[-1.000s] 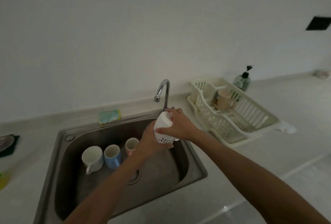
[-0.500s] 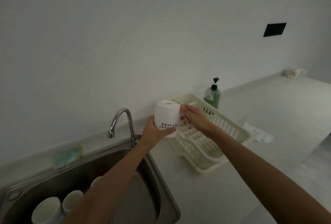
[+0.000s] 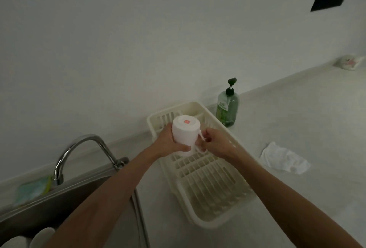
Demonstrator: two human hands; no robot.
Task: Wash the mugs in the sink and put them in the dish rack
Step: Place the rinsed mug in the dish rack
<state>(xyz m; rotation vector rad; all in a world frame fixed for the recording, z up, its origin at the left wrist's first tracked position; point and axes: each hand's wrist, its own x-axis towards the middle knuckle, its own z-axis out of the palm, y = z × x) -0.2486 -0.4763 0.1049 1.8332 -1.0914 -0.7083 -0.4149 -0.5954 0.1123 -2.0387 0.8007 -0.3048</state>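
A person's left hand wraps around an upturned white mug while the right hand pinches its handle, holding it above the cream dish rack on the table; the sink lies left of the hands.

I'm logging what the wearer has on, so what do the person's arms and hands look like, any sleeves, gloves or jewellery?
No sleeve shows on the left forearm or the right forearm up to the frame's edge. The left hand and right hand wear no gloves; no watch, bracelet or ring is visible, though the light is dim.
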